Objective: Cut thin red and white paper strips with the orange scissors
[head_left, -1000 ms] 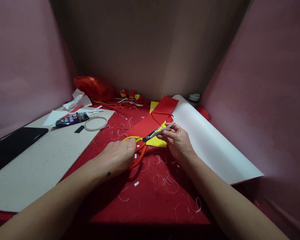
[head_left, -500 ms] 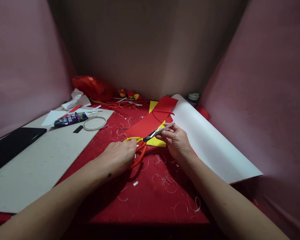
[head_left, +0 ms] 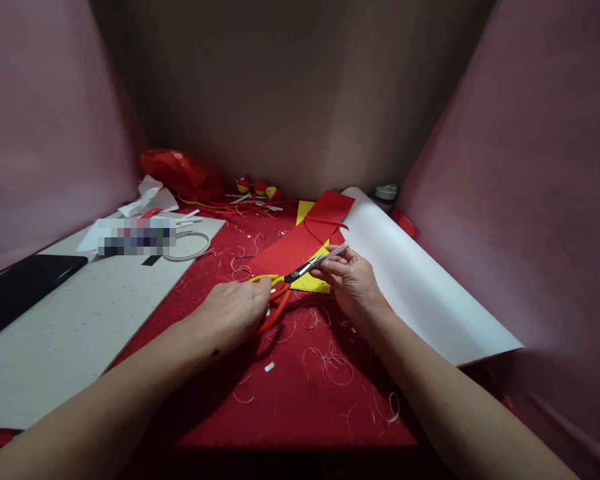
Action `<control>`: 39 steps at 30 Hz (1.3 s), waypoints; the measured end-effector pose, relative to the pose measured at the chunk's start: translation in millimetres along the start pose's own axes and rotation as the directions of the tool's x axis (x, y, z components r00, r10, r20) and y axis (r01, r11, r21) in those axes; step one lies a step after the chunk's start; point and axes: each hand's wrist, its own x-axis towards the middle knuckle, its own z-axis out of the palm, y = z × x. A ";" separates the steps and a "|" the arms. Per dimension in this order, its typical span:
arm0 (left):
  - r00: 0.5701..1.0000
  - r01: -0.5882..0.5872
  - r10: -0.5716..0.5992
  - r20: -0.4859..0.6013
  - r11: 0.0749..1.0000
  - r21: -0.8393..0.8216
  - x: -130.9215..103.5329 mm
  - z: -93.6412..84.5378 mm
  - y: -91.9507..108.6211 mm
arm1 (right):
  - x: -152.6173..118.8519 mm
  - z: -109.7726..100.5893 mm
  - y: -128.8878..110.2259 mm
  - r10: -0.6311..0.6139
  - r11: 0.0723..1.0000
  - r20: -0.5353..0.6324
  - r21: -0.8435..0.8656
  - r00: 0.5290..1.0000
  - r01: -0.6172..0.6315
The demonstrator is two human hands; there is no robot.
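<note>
My left hand is closed round the handles of a pair of scissors with yellow and orange grips. The blades point up and right, their tips at a thin white strip. That strip is pinched between the fingertips of my right hand, along with what looks like a narrow red strip. Beneath the blades lie a red ridged sheet and a yellow sheet.
A pale board at the left bears a black flat object and a ring. A large white sheet lies right. Behind are a red bag and small red-yellow balls. Thread scraps litter the red cloth.
The scissor blades look a little more closed at the white strip. Both hands keep their holds, and the whole view has shifted slightly.
</note>
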 end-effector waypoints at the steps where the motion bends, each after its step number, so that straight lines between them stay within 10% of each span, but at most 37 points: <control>1: 1.000 0.002 -0.002 -0.003 1.000 -0.001 0.1 0.3 -0.2 | 0.1 -0.1 0.1 0.000 1.000 -0.001 -0.003 1.000 0.000; 39: 1.000 -0.020 0.020 0.019 1.000 0.018 1.1 5.0 2.3 | -11.0 9.4 0.4 0.017 0.999 0.088 -0.034 0.996 -0.014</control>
